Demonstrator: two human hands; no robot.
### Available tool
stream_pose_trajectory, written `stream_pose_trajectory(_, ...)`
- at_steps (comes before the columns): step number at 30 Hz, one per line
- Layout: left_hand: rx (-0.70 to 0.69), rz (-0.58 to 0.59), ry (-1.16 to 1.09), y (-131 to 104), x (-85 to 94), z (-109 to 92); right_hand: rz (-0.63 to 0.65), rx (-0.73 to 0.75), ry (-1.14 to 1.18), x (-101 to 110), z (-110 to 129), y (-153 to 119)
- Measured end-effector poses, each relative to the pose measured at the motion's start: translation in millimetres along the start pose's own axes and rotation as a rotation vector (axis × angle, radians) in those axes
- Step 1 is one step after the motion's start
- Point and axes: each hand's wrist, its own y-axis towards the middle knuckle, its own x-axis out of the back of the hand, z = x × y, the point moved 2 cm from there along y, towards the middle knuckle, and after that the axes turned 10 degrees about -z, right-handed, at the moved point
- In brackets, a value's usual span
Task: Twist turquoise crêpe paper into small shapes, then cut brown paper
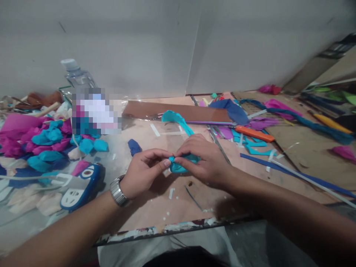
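Both hands meet over the middle of the table on a turquoise strip (179, 168) of thin cloth or crepe-like paper. My left hand (148, 165) pinches its gathered, knot-like left end between thumb and fingertips. With the thumb and curled fingers of my right hand (204, 159), I grip the looped part just to the right. Behind the right hand, a curved turquoise tail (175, 119) stands up; I cannot tell whether it joins the held strip. A small dark blue scrap (134, 147) lies beyond my left hand.
Bunched pink and turquoise pieces (47, 135) crowd the left side, near a blue-and-white power strip (82, 187) and a clear bottle (79, 76). Brown sheet (178, 111), an orange-handled cutter (254, 133), turquoise scraps (257, 148) and cardboard (303, 155) lie behind and right.
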Motion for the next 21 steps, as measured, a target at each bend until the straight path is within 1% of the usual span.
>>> stream_pose_trajectory(5, -0.039, -0.003, 0.053, -1.1, -0.4, -0.6, 0.001, 0.009, -0.012, -1.6, -0.6, -1.6)
stream_pose_trajectory(10, -0.012, -0.026, 0.077, -2.0, -0.5, -0.1, 0.006, 0.001, 0.0, -3.1, 0.1, -2.8)
stream_pose_trajectory(17, -0.051, -0.049, 0.066, -2.2, -0.6, -1.7, 0.009, -0.031, 0.0, -2.0, 0.0, -3.1)
stream_pose_trajectory(21, -0.094, -0.028, 0.104, -1.2, -0.9, -3.6, 0.003, -0.026, 0.002, -2.5, -0.5, -3.1)
